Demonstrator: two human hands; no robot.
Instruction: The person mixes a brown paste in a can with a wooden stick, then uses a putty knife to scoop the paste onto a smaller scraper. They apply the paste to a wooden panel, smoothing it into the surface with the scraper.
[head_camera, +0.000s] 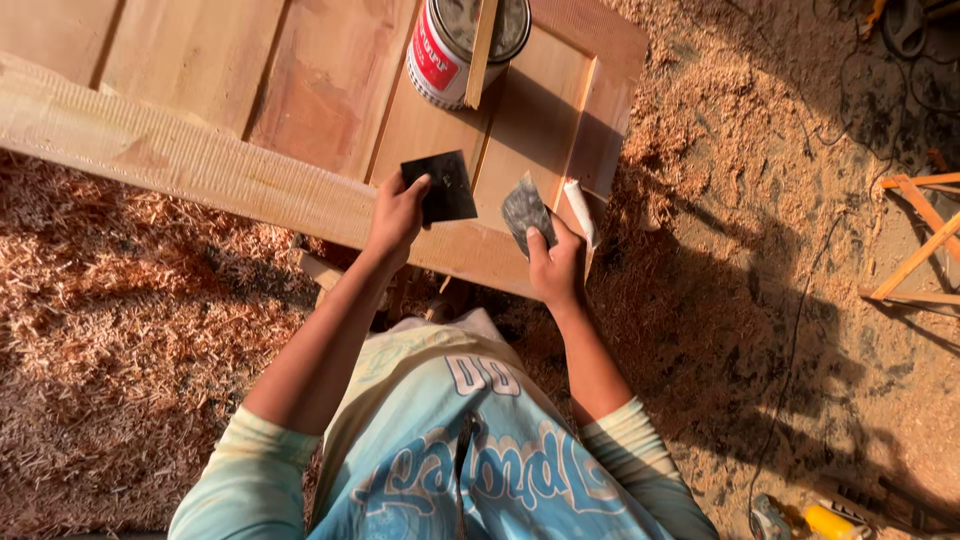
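My left hand (395, 215) holds a dark, flat square sheet (440, 186) by its left edge, above a wooden panelled door (330, 90) that lies flat. My right hand (556, 262) grips a crumpled grey piece of sandpaper (524, 208) together with a white folded strip (580, 212), close to the door's near right corner. At the far end of the door stands a red and white tin can (440, 50) with a wooden stick (482, 50) resting across its open top.
Wood shavings and sawdust (130, 330) cover the ground all round. A thin cable (800, 330) runs over the ground at right. An orange wooden frame (920, 240) lies at the far right. A yellow tool (825, 520) sits at the bottom right.
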